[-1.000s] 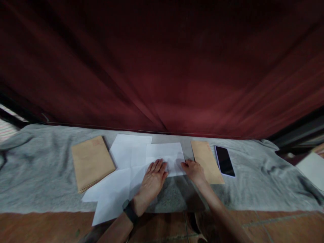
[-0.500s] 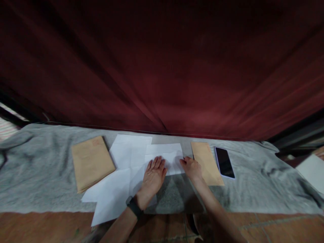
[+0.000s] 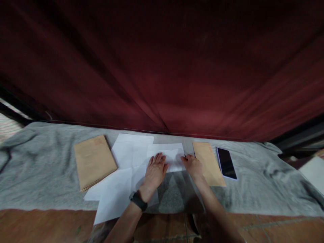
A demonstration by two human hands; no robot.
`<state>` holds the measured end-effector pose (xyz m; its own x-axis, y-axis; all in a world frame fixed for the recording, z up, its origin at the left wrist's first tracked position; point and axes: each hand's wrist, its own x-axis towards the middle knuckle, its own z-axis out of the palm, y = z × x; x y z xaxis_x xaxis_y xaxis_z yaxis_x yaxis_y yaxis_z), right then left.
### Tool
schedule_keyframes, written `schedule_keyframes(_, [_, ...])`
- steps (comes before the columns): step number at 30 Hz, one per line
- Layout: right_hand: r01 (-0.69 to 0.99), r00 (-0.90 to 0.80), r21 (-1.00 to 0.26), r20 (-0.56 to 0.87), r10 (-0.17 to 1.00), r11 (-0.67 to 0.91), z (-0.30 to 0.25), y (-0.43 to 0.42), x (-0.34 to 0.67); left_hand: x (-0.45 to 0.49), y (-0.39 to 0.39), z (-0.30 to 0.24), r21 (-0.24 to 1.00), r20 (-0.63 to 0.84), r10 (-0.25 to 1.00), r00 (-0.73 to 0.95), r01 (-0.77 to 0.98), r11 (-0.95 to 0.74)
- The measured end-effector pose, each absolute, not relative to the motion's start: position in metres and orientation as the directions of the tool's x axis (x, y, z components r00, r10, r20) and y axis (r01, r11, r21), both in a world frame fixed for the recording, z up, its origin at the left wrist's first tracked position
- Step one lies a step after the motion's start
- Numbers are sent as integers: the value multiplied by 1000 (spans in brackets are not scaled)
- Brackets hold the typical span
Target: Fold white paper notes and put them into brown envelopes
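Red curtain (image 3: 162,74): is hanging at your 12 o'clock.
Grey cloth (image 3: 253,192): is spreading beneath everything.
Loose sheets (image 3: 115,194): are lying at 8–9 o'clock.
Envelope pile (image 3: 95,163): is resting at 9.
Single envelope (image 3: 210,168): is lying at 3.
White paper (image 3: 174,153): is lying centrally.
Left hand (image 3: 155,170): your fingers are resting flat on it, wrist hiding some sheets.
Right hand (image 3: 193,166): your fingers are curling at its 3 o'clock edge; pinching, I cannot tell.
Phone (image 3: 227,163): is lying past the envelope.

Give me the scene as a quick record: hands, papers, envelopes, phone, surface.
Left hand: spread flat on a creased white sheet
Right hand: at that sheet's right edge
Loose papers: overlapping, left of the sheet
Envelope stack: brown, far left
Single envelope: brown, right of the sheet
Phone: right of the single envelope, screen dark
Surface: grey cloth
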<state>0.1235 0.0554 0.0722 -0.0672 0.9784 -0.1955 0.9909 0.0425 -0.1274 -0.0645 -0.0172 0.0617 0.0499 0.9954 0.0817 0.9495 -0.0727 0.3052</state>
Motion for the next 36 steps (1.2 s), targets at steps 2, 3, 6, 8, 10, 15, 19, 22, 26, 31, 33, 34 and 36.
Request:
schedule_keyframes(2, [990,-63,-137,-193,979,36,73,57,123,-64,-16,65,309,104,994,32,949,-63])
schedule_keyframes(3, [990,-58,-141,-194,979,30,74,57,123,-63,-15,67,313,118,993,21,948,-57])
schedule_keyframes(6, [989,-41,-147,-203,978,11,73,60,122,-60,-15,71,339,145,989,-8,940,-42])
schedule_keyframes(8, [989,-37,-146,-200,979,8,72,62,122,-58,-15,73,353,137,990,-18,935,-32])
schedule_keyframes(10, [990,-38,-141,-196,980,10,71,63,121,-57,-15,74,354,116,993,-23,935,-20])
schedule_keyframes(15, [994,-39,-106,-129,991,25,70,64,116,-56,-15,72,341,85,996,-40,940,9])
schedule_keyframes(19, [997,-34,-67,-59,998,30,68,63,114,-56,-15,67,318,98,993,-59,948,25])
schedule_keyframes(22, [998,-28,-51,-27,999,27,65,63,113,-56,-15,65,304,118,991,-62,952,24])
schedule_keyframes(26, [999,-22,-31,8,1000,22,60,65,112,-56,-15,62,293,144,987,-68,956,23])
schedule_keyframes(31, [999,-32,-29,18,999,32,58,66,112,-55,-15,60,280,124,990,-61,960,24])
schedule_keyframes(33, [999,-34,-24,31,999,35,57,67,112,-55,-15,60,280,114,992,-61,960,27])
schedule_keyframes(34, [999,-38,-22,40,998,39,56,67,112,-55,-15,59,281,112,992,-61,959,28])
schedule_keyframes(36, [999,-46,-17,54,997,47,55,68,111,-55,-14,59,281,112,992,-64,959,30])
